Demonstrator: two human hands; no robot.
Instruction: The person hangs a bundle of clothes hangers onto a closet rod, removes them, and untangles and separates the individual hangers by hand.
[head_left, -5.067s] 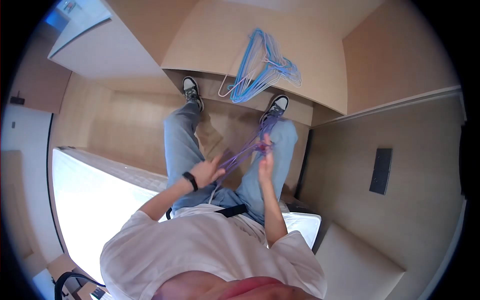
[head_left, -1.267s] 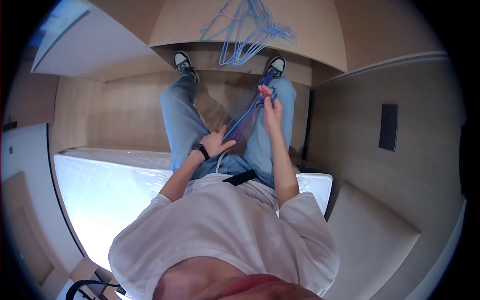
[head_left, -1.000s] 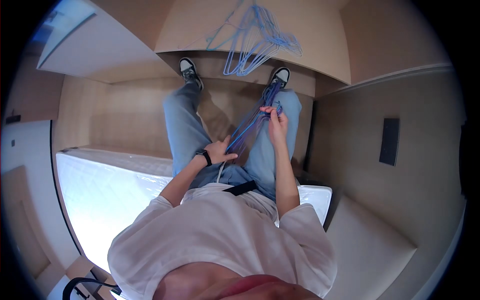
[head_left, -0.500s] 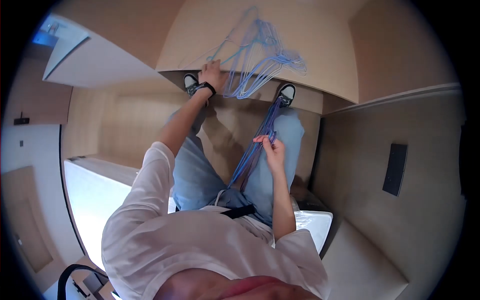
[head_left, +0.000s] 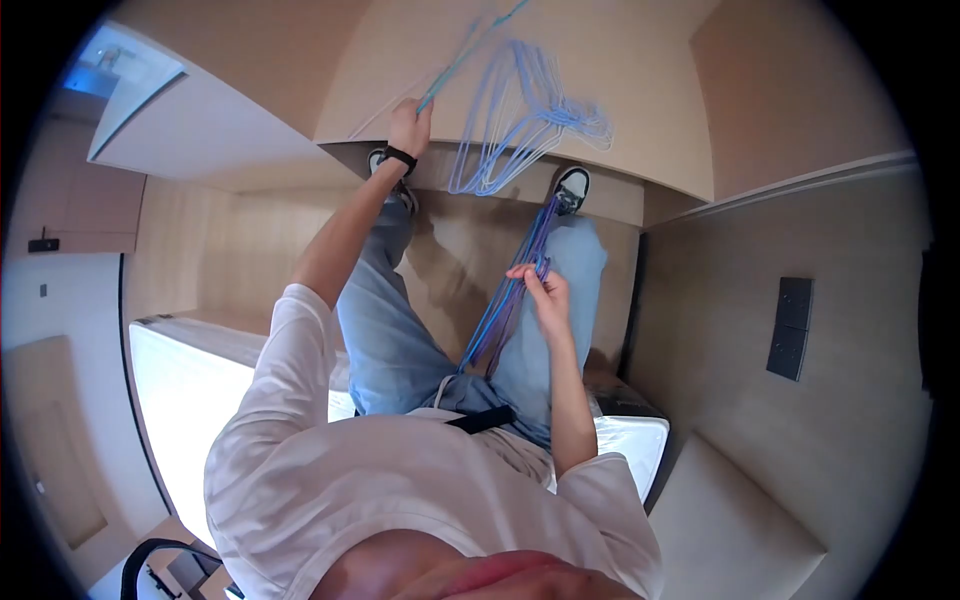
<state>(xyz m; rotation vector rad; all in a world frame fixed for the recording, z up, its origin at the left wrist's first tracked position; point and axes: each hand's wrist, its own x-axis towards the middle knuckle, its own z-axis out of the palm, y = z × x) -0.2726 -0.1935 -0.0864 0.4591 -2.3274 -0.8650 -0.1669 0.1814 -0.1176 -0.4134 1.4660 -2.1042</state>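
A teal hanger [head_left: 455, 72] is in the closed fingers of my left hand [head_left: 410, 127], over the front edge of the wooden shelf. Just right of that hand lies a pile of light blue and white hangers [head_left: 510, 130] on the shelf. My right hand [head_left: 545, 298] is closed on a bunch of blue and purple hangers [head_left: 497, 320], which hangs between my thighs and reaches up toward my right shoe. A thin pale pink hanger [head_left: 385, 108] lies beside my left hand and is partly hidden by it.
The wooden shelf [head_left: 640, 150] spans the space in front of my feet. A white mattress [head_left: 190, 400] in clear wrap is at the left and under me. At the right are a wall with a dark switch panel [head_left: 791, 328] and a beige padded board [head_left: 735, 520].
My left hand has gone from near my lap to the shelf and taken hold of the teal hanger, now lifted off the pile. My right hand still grips its bunch.
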